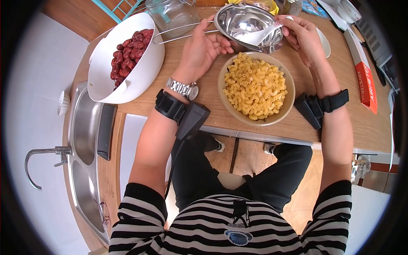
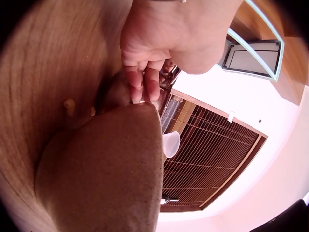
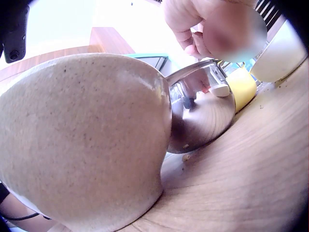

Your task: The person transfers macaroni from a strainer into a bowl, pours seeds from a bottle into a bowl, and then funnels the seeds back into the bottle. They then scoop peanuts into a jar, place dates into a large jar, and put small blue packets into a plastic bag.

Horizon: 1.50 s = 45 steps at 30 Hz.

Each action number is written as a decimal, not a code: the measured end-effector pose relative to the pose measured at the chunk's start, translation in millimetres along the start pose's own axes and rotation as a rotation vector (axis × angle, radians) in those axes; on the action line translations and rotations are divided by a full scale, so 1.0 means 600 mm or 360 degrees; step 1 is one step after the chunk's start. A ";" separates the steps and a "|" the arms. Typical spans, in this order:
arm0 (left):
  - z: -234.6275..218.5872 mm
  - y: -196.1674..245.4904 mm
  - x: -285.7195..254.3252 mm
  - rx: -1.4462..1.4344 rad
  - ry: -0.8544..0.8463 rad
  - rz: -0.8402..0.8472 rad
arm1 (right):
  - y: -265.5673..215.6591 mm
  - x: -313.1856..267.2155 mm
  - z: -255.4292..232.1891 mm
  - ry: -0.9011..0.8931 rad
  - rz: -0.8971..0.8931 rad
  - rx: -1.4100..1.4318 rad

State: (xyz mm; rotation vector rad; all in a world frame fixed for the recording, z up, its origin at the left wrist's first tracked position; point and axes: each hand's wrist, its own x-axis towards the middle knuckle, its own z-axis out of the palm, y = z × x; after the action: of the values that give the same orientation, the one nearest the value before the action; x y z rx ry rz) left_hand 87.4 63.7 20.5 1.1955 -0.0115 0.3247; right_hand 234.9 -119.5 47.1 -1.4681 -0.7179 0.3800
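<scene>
Two hands work over a steel bowl (image 1: 248, 26) near the far edge of the wooden counter (image 1: 335, 127). It sits tilted, its near rim touching or just above the far rim of a beige bowl (image 1: 256, 88) filled with elbow macaroni (image 1: 254, 87). The beige bowl stands close to the counter's near edge, between the two forearms.

The left hand (image 1: 203, 46) rests at the steel bowl's left side, fingers curled in toward its rim; from the left wrist view the fingertips (image 2: 145, 84) press down against dark metal just behind the beige bowl's wall, but whether they actually clamp the rim cannot be told. A long wire handle (image 1: 182, 32) runs leftward past this hand toward a glass jar (image 1: 172, 15) at the far edge.

The right hand (image 1: 302, 36) holds a white spoon (image 1: 263, 36) — its fingers pinch the handle's end at the steel bowl's right rim, and the spoon's scoop lies inside the bowl. The right wrist view shows the curled fingers (image 3: 193, 36) above the shiny bowl, with a yellow container (image 3: 241, 84) behind it.

Toward the counter's left end a large white bowl (image 1: 140, 72) holds red dates (image 1: 131, 49), leaning over the edge of a steel sink (image 1: 83, 127) with its tap (image 1: 42, 159). A white plate (image 1: 325, 42) lies behind the right hand, and a red-and-white box (image 1: 363, 80) lies along the right end — a few stray crumbs sit on the wood beside the bowls.
</scene>
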 end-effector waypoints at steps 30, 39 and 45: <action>0.022 0.023 -0.044 -0.0033 0.0372 -0.0505 | 0.005 0.002 0.003 0.0054 0.0027 0.0011; 0.054 0.061 -0.165 -0.0033 0.0065 -0.0909 | 0.002 0.002 0.002 0.0053 0.0023 -0.0047; 0.099 0.047 -0.178 -0.0289 0.0081 -0.0970 | 0.011 0.010 -0.001 0.0021 0.0030 -0.0022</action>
State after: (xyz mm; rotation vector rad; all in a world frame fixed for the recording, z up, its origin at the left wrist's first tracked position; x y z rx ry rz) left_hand -11.9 -7.0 49.3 0.9567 0.3545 -0.1798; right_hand 240.9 -115.4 41.8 -1.4904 -0.6978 0.3800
